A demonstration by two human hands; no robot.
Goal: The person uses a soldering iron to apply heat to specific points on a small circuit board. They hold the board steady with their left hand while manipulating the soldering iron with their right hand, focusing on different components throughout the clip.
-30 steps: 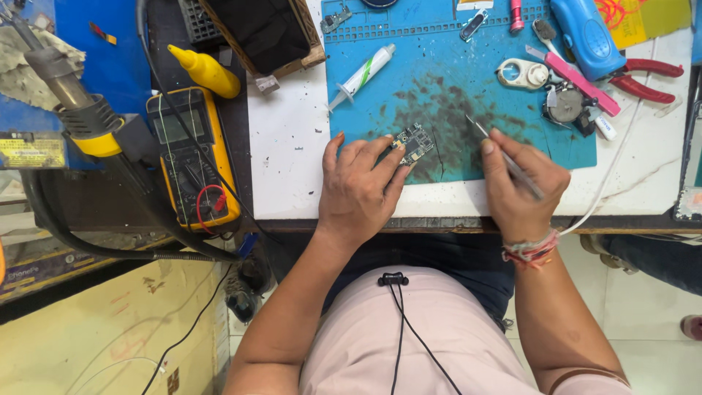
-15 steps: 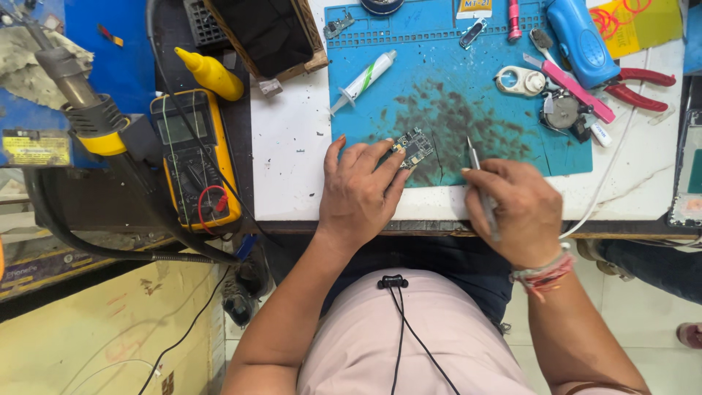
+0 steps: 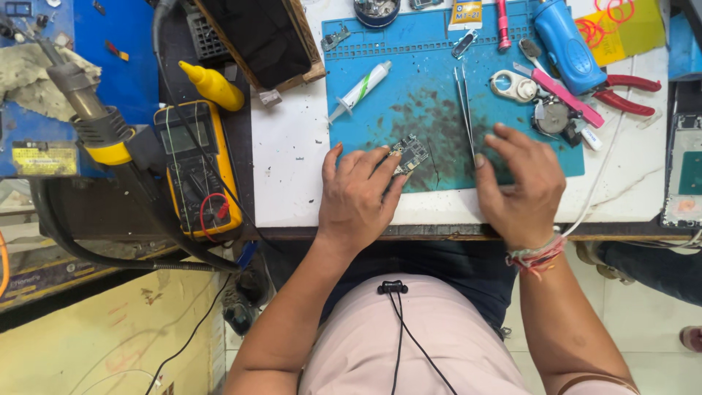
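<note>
— Both hands rest on the blue work mat (image 3: 439,117). What is each one doing?

— Left hand (image 3: 358,201) lies flat with the fingers spread, and the fingertips press on the near-left edge of the small circuit board (image 3: 409,153). Right hand (image 3: 523,183) is to the right of it, the fingers bent and loosely open, palm down on the mat. It pinches nothing; the index fingertip is just beside the near end of the metal tweezers (image 3: 464,110), which lie on the mat and point far.

— Where is the board exactly?

— Near the middle of the mat, on the dark stained part, between the two hands, tilted a little.

— How will it handle, in your opinion?

— I think it is very light and stiff, but thin and fragile, with tiny parts on the top. It slides easily on the mat, so one finger must hold it down. Better to take it by the bare edges, not by the components.

— And the tweezers?

— Light, hard, slippery steel with sharp tips. I judge the best hold is at the middle of the legs.
</note>
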